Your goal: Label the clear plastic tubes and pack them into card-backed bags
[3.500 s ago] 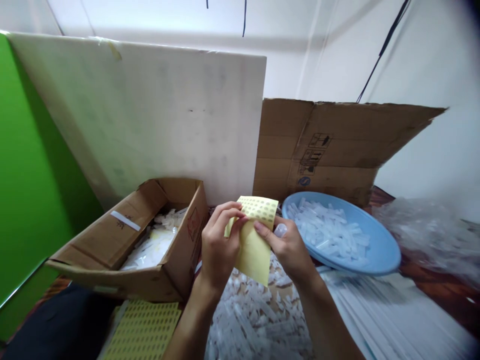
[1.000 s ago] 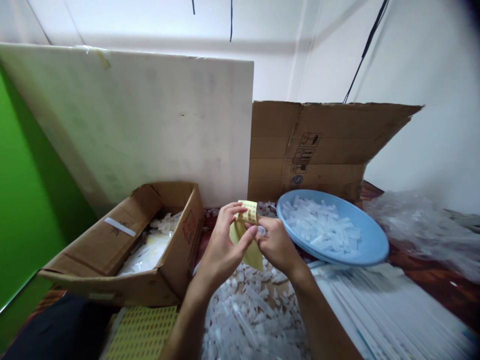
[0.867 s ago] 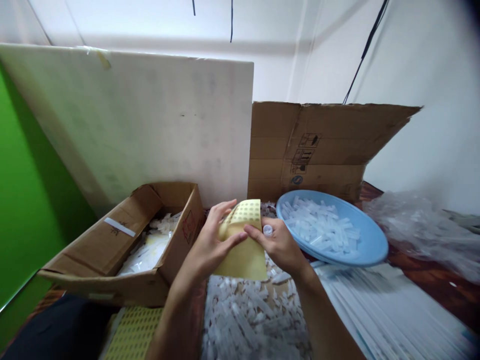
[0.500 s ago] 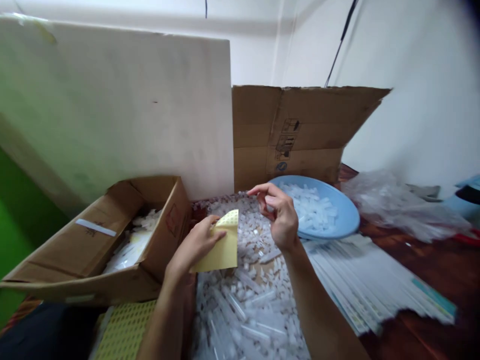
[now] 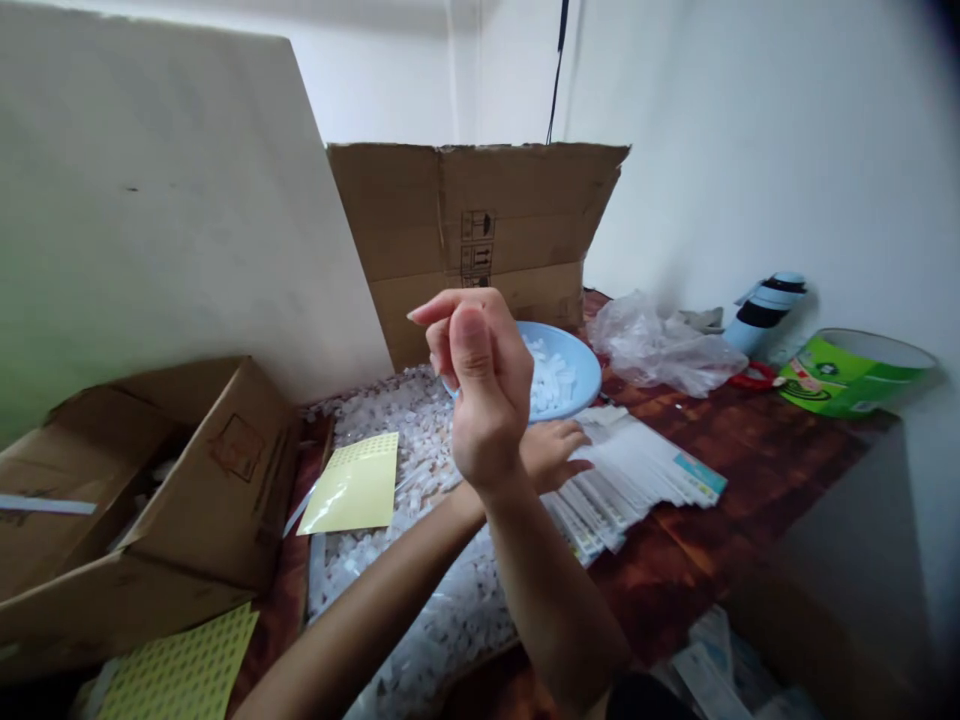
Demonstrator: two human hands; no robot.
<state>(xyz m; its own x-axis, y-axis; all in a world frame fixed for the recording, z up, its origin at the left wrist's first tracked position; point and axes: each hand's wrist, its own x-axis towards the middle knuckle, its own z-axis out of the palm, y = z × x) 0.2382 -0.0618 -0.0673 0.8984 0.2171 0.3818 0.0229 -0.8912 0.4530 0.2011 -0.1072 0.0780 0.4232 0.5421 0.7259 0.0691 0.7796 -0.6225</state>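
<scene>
My left hand (image 5: 553, 455) reaches across under my right forearm, its fingers stretched out over a fanned stack of flat white packets (image 5: 630, 470). My right hand (image 5: 484, 385) is raised above it, thumb pressed against curled fingers, with the index finger bent forward. Whether a small thing sits in those fingers I cannot make out. A yellow sticker sheet (image 5: 356, 490) lies on the heap of small white translucent plastic pieces (image 5: 420, 430). Behind my right hand, a light blue basin (image 5: 589, 385) with more white pieces is partly hidden.
An open cardboard box (image 5: 210, 480) stands at the left, with another yellow sheet (image 5: 180, 665) below it. A cardboard panel (image 5: 390, 220) rises behind. Right of the basin are a clear plastic bag (image 5: 660, 345), a blue bottle (image 5: 761, 315) and a green container (image 5: 844, 380).
My left hand has let go of the yellow sheet, which now lies on the pieces, and has moved right to the packets. My view has turned right; my right hand stays raised.
</scene>
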